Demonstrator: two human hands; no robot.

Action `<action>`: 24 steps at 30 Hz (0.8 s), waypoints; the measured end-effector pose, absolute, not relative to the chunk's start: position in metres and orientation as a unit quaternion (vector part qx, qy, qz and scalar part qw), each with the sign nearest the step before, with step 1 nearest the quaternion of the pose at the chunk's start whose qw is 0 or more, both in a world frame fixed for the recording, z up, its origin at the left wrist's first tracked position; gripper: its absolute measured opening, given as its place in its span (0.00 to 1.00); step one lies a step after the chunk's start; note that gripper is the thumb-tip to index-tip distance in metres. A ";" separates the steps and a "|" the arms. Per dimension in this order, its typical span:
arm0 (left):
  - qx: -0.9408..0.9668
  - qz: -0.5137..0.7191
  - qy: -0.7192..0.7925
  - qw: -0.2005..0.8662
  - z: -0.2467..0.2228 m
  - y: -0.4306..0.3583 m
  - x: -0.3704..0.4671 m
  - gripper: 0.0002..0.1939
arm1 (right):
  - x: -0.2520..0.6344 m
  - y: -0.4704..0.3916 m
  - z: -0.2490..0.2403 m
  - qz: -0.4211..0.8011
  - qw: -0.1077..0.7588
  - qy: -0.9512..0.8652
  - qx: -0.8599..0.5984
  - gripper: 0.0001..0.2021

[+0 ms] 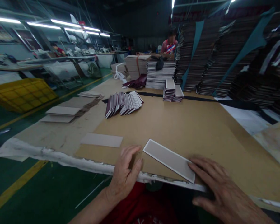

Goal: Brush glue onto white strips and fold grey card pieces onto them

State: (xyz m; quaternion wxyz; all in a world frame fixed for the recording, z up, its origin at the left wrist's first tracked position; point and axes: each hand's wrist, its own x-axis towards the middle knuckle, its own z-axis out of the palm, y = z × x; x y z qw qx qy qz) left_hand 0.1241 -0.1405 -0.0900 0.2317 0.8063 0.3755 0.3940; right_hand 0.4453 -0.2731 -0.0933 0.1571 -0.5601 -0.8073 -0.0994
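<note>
A grey rectangular panel with a white border (169, 159) lies at a slant on the brown table covering, near the front edge. My left hand (127, 171) is just left of the panel, thumb and fingers apart, holding nothing. At the panel's right end, my right hand (218, 183) has its fingers spread, with fingertips at or over the panel's edge. A plain light grey strip (102, 140) lies flat on the table to the left of my left hand.
Farther back stands a leaning row of maroon-and-white pieces (124, 104). Small stacks (172, 91) and a tall white-edged stack (160, 74) are behind. Flat boards (63, 111) lie left. A yellow bin (22, 93) stands beyond the table, and a person (170, 46) is at the back.
</note>
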 end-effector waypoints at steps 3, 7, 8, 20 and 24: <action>0.773 0.416 0.411 0.245 -0.092 -0.139 0.126 0.15 | 0.431 -0.278 -0.094 -0.111 0.183 -0.804 -0.554 0.24; 0.762 0.420 0.418 0.264 -0.094 -0.138 0.126 0.15 | 0.422 -0.276 -0.100 -0.117 0.201 -0.811 -0.538 0.17; 0.763 0.421 0.415 0.263 -0.094 -0.138 0.125 0.15 | 0.420 -0.275 -0.101 -0.126 0.201 -0.813 -0.531 0.17; 0.801 0.382 0.411 0.208 -0.091 -0.135 0.131 0.16 | 0.398 -0.258 -0.098 -0.142 0.160 -0.844 -0.491 0.23; 0.802 0.395 0.405 0.191 -0.094 -0.134 0.129 0.16 | 0.392 -0.248 -0.094 -0.200 0.222 -0.839 -0.454 0.13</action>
